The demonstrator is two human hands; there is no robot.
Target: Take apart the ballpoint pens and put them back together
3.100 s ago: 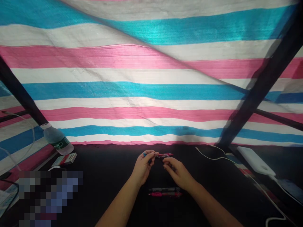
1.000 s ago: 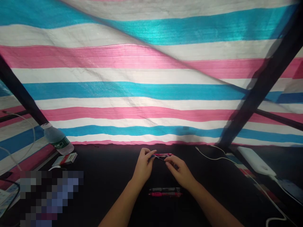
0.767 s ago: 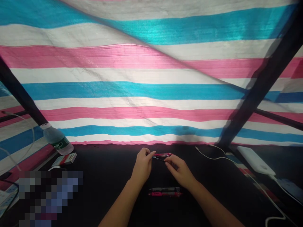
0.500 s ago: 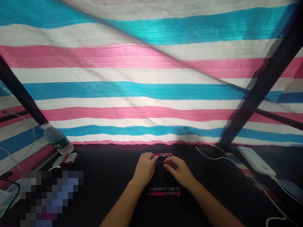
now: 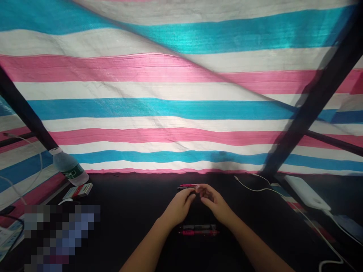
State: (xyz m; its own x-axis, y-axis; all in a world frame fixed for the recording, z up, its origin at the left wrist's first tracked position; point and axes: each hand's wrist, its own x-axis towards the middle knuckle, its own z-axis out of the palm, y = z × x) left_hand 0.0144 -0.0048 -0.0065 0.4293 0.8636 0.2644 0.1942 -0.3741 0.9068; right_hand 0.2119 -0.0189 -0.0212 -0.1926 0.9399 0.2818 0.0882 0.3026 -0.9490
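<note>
My left hand (image 5: 179, 207) is closed, its thumb and fingers pinched together; whatever they hold is hidden. My right hand (image 5: 216, 204) faces it with curled fingers, its fingertips at the left fingertips, and I cannot make out what is in them. Just beyond the hands lie a red pen (image 5: 187, 185) and a darker pen (image 5: 184, 187), partly covered by the fingers. Between my forearms, nearer to me, a black pen with a clear part (image 5: 198, 227) lies parallel to a red pen (image 5: 197, 233) on the black table (image 5: 136, 211).
At the left stand a bottle (image 5: 69, 168) and a small box (image 5: 78, 191), with a blurred-out patch in front. On the right are a white power bank-like block (image 5: 307, 192) and a white cable (image 5: 255, 189). Striped sheeting (image 5: 170, 90) hangs behind, between dark posts.
My hands have come together, the left one turning and shifting slightly right. The thin dark piece between them is now out of sight. More of the far pens' left ends shows.
</note>
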